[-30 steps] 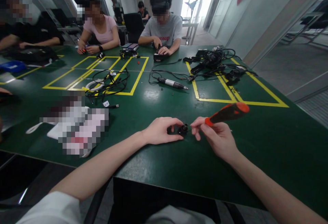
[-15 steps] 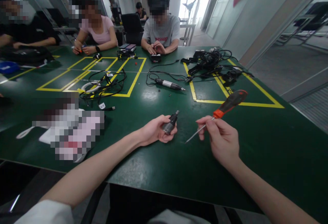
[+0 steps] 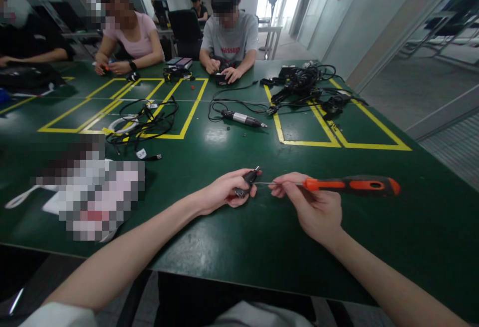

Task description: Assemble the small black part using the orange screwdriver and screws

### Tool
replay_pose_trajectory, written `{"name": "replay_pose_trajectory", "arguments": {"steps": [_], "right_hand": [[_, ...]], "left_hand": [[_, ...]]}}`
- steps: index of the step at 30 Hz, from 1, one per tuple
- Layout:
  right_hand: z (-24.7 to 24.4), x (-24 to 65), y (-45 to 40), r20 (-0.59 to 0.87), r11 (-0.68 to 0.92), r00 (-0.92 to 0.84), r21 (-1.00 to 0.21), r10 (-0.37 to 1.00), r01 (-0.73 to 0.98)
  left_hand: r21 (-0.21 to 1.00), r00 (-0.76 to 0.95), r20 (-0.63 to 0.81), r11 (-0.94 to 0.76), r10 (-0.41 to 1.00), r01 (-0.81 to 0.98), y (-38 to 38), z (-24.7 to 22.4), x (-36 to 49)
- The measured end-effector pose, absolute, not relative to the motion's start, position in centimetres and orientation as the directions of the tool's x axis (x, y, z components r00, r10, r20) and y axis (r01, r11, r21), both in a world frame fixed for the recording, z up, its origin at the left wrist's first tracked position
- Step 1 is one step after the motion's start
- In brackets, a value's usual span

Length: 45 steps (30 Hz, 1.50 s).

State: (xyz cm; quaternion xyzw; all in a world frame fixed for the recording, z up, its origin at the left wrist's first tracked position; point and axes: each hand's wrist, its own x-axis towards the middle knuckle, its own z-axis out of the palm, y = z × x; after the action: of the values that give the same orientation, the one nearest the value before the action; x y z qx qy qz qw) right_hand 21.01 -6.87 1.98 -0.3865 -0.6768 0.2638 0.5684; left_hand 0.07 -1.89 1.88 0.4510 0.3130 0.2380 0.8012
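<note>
One black part, over the bench, gripped in the left hand, apparently to steady it. One screwdriver, shaft pinched by the right hand, likely for aim.

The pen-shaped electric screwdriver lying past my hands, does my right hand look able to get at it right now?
Probably, but the right hand holds the orange-handled screwdriver; nothing visible blocks the way to the electric one.
</note>
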Motion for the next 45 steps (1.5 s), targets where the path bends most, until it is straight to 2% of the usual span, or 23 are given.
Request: {"name": "replay_pose_trajectory", "arguments": {"steps": [5,19,32,40,45], "right_hand": [[1.79,21.09,-6.74,0.59,0.589,-0.085,-0.762,0.803,0.27],[1.64,21.3,-6.86,0.579,0.6,-0.16,-0.778,0.8,0.186],[1.44,21.19,-6.91,0.572,0.592,-0.15,-0.781,0.806,0.201],[1.4,21.38,-6.89,0.588,0.613,-0.176,-0.743,0.79,0.269],[1.33,21.16,-7.0,0.596,0.612,-0.14,-0.768,0.79,0.187]], "left_hand": [[0.914,0.661,-0.266,0.401,0.702,-0.058,-2.16,1.94,0.13],[0.965,0.652,-0.171,0.258,0.739,-0.038,-2.21,1.64,0.13],[0.988,0.558,-0.041,-0.051,0.829,0.148,-2.14,1.0,-0.12],[0.983,0.544,-0.009,-0.093,0.839,0.16,-1.97,0.97,0.03],[0.981,0.562,0.024,-0.128,0.827,0.146,-1.92,1.06,-0.05]]}}
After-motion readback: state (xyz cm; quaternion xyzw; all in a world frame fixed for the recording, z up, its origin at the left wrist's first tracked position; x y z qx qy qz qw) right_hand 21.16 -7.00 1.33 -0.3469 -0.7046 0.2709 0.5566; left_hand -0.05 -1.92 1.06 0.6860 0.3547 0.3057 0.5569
